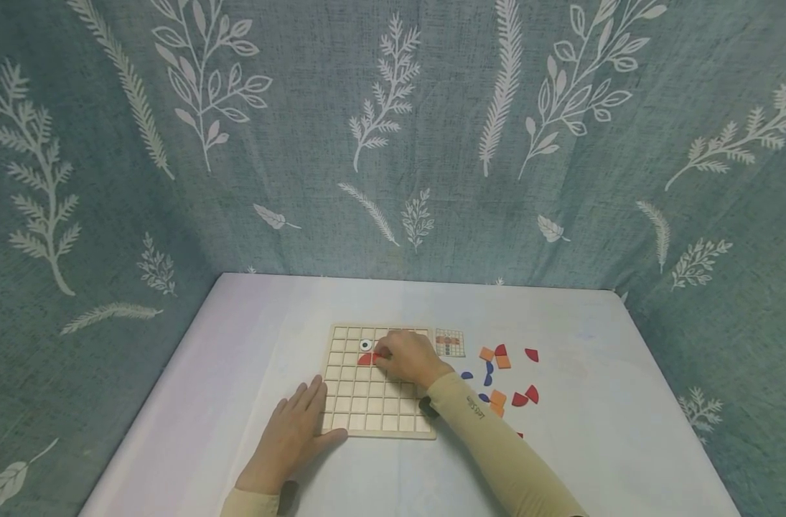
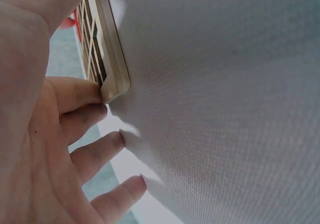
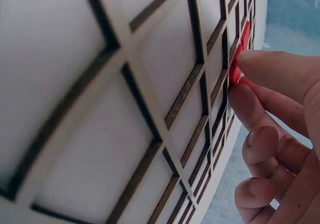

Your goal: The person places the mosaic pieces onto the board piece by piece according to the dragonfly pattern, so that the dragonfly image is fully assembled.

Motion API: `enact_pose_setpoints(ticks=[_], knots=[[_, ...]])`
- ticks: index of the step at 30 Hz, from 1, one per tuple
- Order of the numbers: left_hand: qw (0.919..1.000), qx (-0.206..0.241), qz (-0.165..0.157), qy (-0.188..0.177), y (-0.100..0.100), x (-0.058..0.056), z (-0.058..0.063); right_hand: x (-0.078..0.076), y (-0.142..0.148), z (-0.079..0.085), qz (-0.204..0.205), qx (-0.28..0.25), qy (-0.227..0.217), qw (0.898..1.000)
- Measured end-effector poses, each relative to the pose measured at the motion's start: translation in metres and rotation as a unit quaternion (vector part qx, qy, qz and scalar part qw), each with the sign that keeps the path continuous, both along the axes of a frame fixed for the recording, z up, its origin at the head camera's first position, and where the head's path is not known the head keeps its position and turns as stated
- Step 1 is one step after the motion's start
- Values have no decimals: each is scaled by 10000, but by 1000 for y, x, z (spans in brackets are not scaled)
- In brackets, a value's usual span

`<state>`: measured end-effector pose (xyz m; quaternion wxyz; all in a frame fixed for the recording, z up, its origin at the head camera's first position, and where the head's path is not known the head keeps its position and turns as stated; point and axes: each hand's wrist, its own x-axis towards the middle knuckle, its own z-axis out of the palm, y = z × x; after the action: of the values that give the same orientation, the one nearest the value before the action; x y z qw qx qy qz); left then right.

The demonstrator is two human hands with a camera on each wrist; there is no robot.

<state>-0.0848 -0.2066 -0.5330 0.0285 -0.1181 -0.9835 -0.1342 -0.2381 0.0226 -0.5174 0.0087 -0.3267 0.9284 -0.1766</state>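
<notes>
A wooden grid board (image 1: 367,420) with square cells lies on the white table. My left hand (image 1: 292,431) rests at its near left corner, fingers outstretched along the left edge and thumb by the front edge. My right hand (image 1: 407,357) is over the board's upper part, pinching a red quarter-circle piece (image 3: 235,66) between thumb and finger at a cell. Just left of it, another red quarter-circle piece (image 1: 365,359) sits in a cell. Above that lies a white round piece with a black dot (image 1: 365,345). My right hand covers several cells.
A small printed pattern card (image 1: 449,343) lies by the board's upper right side. Farther right are scattered loose red pieces (image 1: 531,355), orange squares (image 1: 504,362) and blue pieces (image 1: 466,375); my right forearm passes close by them. Patterned cloth (image 1: 393,215) hangs behind the table.
</notes>
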Motion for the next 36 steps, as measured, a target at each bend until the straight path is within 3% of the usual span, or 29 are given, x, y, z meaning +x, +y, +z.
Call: enact_pose_setpoints(ticks=[36], knots=[[10000, 55, 38, -34, 0, 0, -1, 8, -3, 1, -313, -32, -274, 9991]])
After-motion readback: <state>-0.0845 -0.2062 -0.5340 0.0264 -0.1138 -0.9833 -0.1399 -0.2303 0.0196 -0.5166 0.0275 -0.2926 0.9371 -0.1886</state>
